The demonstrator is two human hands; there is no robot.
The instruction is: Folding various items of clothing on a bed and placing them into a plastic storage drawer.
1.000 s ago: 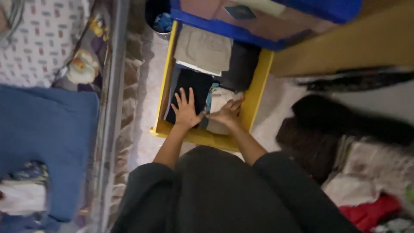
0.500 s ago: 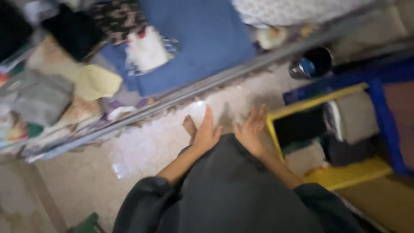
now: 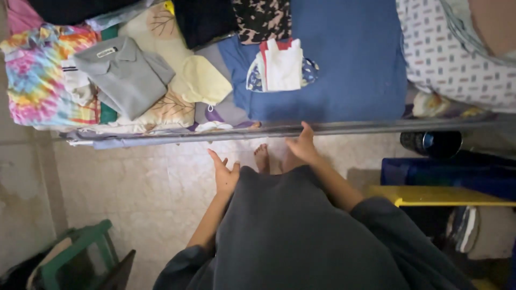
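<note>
Currently both hands are empty, the left hand (image 3: 226, 174) open over the floor, the right hand (image 3: 302, 146) spread at the grey metal bed rail (image 3: 177, 136); a careless reach risks toppling the nearby folded white-and-red garment (image 3: 282, 64) on the blue blanket (image 3: 349, 64).

I count two hands, left hand (image 3: 226, 174) and right hand (image 3: 302, 146), one bare foot (image 3: 262, 159), one grey polo shirt (image 3: 126, 75), one tie-dye garment (image 3: 37, 72), one yellow drawer (image 3: 435, 195).

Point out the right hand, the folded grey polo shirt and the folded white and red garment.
right hand (image 3: 302, 147), head view, back of hand.
grey polo shirt (image 3: 126, 75), head view, chest.
white and red garment (image 3: 282, 65), head view, white middle.
</note>
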